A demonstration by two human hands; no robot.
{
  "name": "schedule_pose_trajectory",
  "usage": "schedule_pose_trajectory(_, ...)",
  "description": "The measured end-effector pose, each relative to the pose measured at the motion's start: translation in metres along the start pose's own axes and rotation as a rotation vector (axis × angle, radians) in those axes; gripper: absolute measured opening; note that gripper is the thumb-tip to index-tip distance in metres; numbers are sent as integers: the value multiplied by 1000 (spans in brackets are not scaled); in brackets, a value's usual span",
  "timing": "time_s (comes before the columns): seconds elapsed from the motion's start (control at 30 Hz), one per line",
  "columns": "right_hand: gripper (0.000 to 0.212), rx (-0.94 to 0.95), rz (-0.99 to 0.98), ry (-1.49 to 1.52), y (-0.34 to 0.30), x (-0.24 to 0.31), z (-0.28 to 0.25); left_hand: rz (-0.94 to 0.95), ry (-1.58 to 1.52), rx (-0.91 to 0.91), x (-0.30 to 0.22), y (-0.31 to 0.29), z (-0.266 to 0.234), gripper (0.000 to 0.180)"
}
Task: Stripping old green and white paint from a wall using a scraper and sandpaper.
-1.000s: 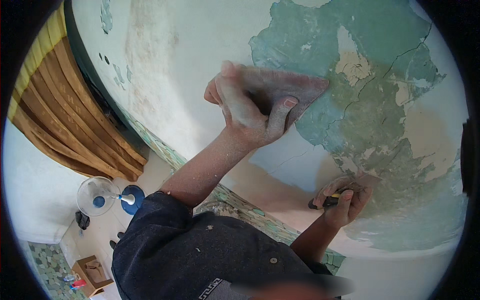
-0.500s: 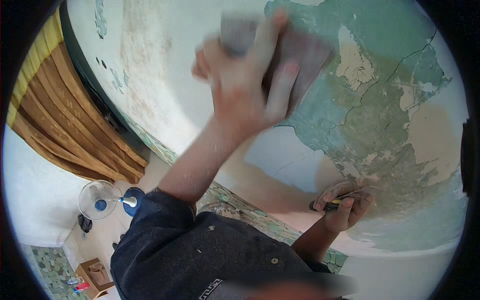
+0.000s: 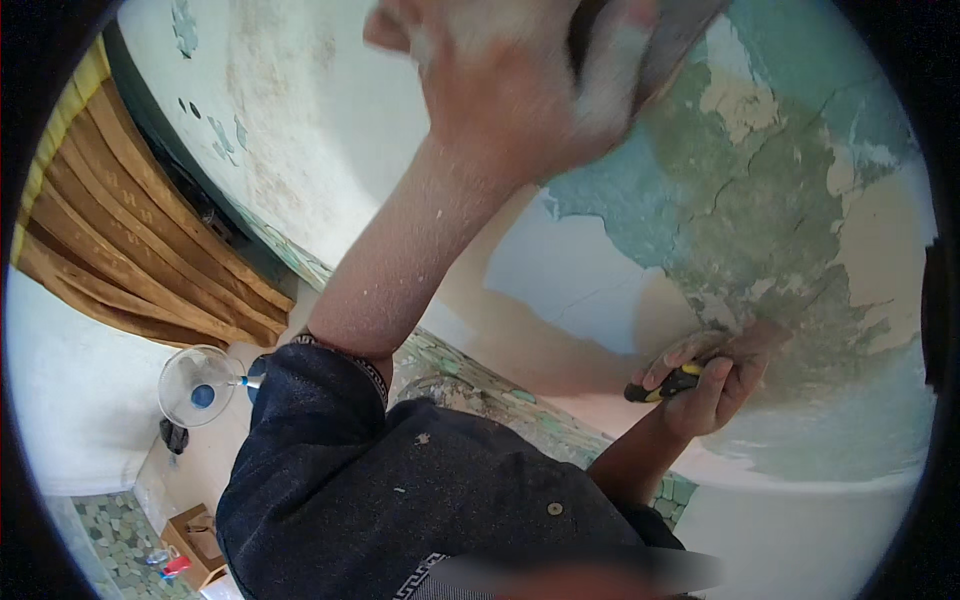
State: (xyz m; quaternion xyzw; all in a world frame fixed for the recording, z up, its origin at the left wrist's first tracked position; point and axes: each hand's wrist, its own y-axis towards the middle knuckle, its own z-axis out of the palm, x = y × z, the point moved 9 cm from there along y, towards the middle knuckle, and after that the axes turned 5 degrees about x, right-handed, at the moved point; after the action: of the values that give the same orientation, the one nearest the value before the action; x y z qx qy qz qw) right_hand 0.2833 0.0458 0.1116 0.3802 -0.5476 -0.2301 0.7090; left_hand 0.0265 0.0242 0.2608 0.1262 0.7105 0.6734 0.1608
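Note:
My left hand (image 3: 520, 95) is raised at the top of the view, with pale dust on its fingers. It grips a flat grey-brown sheet (image 3: 678, 40) that looks like sandpaper; the upper part of both lies outside the picture. Lower right, my right hand (image 3: 720, 385) is closed around a putty knife (image 3: 682, 380) with a black and yellow handle. Its blade lies close to the wall, though contact is hard to make out. The wall (image 3: 600, 290) carries peeling green paint, whitish bare patches and cracks.
Brown curtains (image 3: 140, 220) hang at the left. Below them stands a pedestal fan (image 3: 200, 388), with a cardboard box (image 3: 190, 540) nearer on the floor. Greenish stone-patterned edging (image 3: 520, 395) runs along the foot of the wall.
My left hand has moved up with the sheet, partly out of view. Slightly rightward and upward, my right hand has shifted the putty knife, and its blade shows more broadly.

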Motion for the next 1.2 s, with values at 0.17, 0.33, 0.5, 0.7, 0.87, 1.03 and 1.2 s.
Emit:
schedule_pose_trajectory(0.17,48,-8,10,-12,-2,-1,-1,-160,165,41,19,-111,11,67)
schedule_pose_trajectory(0.33,50,-5,5,21,1,-2,-1,-122,152,-67,16,-45,17,52)
schedule_pose_trajectory(0.5,60,-139,-23,-155,3,6,-1,46,106,-154,-3,21,-1,57)
schedule_pose_trajectory(0.7,46,-135,-160,-398,7,17,8,-38,123,42,14,-112,16,52)
schedule_pose_trajectory(0.87,36,-17,-80,-269,2,6,10,-130,129,39,14,-81,17,49)
schedule_pose_trajectory(1.03,36,-89,-35,-229,0,3,3,48,198,-207,-8,18,-2,55)
schedule_pose_trajectory(1.2,37,-31,-68,-244,-1,4,6,-15,108,-149,6,-67,17,41)
